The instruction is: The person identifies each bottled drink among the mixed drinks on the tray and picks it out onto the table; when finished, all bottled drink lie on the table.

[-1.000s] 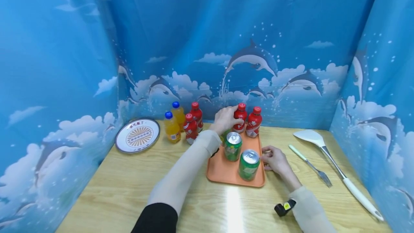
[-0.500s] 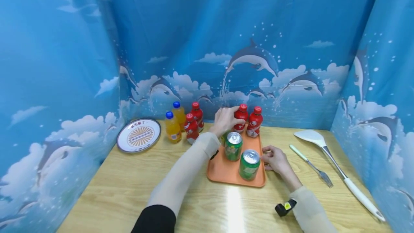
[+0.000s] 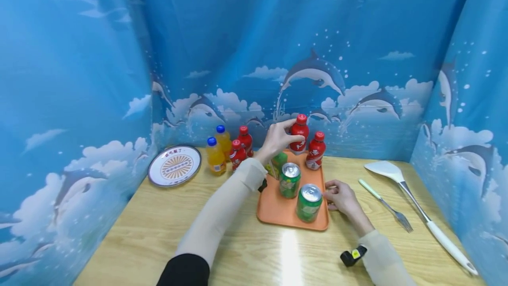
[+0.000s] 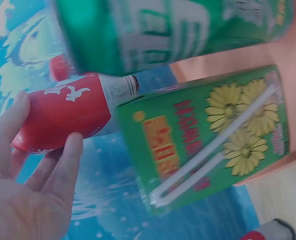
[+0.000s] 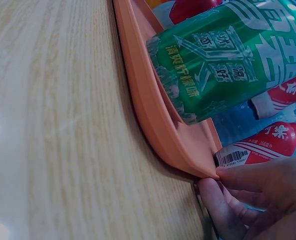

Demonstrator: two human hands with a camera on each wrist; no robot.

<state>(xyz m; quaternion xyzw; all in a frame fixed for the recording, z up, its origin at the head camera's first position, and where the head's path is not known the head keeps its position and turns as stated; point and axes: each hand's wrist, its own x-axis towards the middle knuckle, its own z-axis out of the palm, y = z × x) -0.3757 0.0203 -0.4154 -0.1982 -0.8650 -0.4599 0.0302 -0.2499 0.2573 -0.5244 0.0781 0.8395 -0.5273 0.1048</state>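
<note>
My left hand (image 3: 274,141) grips a red bottle (image 3: 300,132) with a red cap, raised above the back of the orange tray (image 3: 274,218). In the left wrist view, fingers and thumb wrap this bottle's red side (image 4: 70,112). Another red bottle (image 3: 315,151) stands at the tray's back right corner. Two green soda cans (image 3: 290,181) stand nearer the front. Behind them, partly covered by my left hand, is a green drink carton (image 4: 207,145) with yellow flowers and a white straw. My right hand (image 3: 342,198) pinches the tray's right rim (image 5: 187,162) between thumb and fingers.
Left of the tray stand two orange-drink bottles (image 3: 216,159) with blue caps and two more red bottles (image 3: 238,153). A round plate (image 3: 175,166) lies farther left. A fork (image 3: 385,204) and a long-handled spatula (image 3: 416,208) lie right. A blue dolphin curtain (image 3: 246,56) encloses the table.
My left hand has lifted the red bottle up off the tray, and the drink carton shows more. My right hand stays at the tray's rim. The head view has shifted slightly.
</note>
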